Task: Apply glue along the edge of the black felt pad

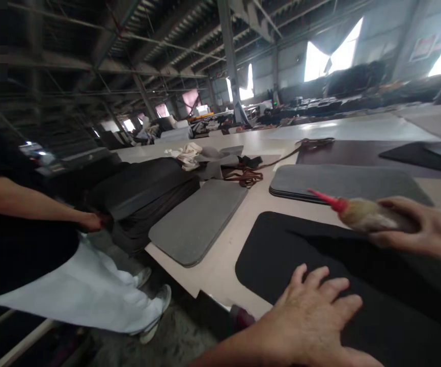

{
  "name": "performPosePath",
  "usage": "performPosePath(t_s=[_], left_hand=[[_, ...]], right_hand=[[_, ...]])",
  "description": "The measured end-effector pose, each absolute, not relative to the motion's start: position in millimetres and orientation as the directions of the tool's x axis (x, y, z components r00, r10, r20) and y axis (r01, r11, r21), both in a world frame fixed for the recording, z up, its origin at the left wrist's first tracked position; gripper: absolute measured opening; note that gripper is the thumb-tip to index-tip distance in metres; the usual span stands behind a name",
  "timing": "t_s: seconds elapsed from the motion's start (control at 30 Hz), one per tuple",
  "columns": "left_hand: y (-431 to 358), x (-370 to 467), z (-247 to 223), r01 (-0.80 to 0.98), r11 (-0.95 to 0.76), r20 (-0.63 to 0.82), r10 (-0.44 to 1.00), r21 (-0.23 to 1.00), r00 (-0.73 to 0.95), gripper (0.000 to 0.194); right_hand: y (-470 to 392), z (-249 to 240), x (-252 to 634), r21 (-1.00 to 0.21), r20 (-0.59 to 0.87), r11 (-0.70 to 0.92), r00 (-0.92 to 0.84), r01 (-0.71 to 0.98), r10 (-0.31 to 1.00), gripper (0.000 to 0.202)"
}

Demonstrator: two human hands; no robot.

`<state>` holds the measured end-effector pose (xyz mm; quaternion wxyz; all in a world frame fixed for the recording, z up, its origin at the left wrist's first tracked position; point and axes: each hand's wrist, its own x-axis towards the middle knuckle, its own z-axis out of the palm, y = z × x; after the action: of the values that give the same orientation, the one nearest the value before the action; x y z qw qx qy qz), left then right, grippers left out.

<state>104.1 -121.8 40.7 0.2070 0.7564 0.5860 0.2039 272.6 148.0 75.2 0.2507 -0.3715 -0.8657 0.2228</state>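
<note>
On top of the black sheet (274, 255), the left hand (315, 311) lies with fingers spread wide, gripping nothing; above its far side, the right hand (411, 224) has its fingers curled around a bottle (369, 216) with a red nozzle; beyond the sheet, a grey stack (338, 181) rests on the table (228, 244).

Black mat (270, 250) under left hand (315, 316): near part cut off. Bottle (361, 215) in right hand (422, 227): blurred, rear hidden. Person (25, 234) beyond left hand: cut off.
</note>
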Motion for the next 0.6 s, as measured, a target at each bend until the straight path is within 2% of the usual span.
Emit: performPosePath(t_s=[0.03,0.13,0.27,0.37,0.47,0.6], left_hand=[[-121,104,39,0.802,-0.228,0.072,0.971,0.552,0.227,0.075],[-120,104,36,0.809,-0.231,0.075,0.971,0.54,0.227,0.076],[-119,105,33,0.855,-0.267,0.145,0.963,0.445,0.225,0.07],[-119,107,32,0.874,-0.25,0.157,0.967,0.416,0.202,0.07],[-119,107,32,0.865,-0.24,0.122,0.971,0.44,0.207,0.073],[-121,104,36,0.834,-0.229,0.06,0.971,0.502,0.231,0.073]], right_hand=[[124,79,258,-0.552,0.161,0.617,-0.654,0.561,0.739,0.068],[66,92,223,-0.524,0.097,0.705,-0.788,0.479,0.607,0.05],[36,102,202,-0.503,0.002,0.755,-0.873,0.42,0.487,0.048],[31,104,200,-0.573,-0.017,0.739,-0.907,0.354,0.421,0.053],[25,103,199,-0.66,-0.06,0.66,-0.901,0.359,0.43,0.059],[19,101,196,-0.713,-0.032,0.626,-0.906,0.316,0.422,0.058]])
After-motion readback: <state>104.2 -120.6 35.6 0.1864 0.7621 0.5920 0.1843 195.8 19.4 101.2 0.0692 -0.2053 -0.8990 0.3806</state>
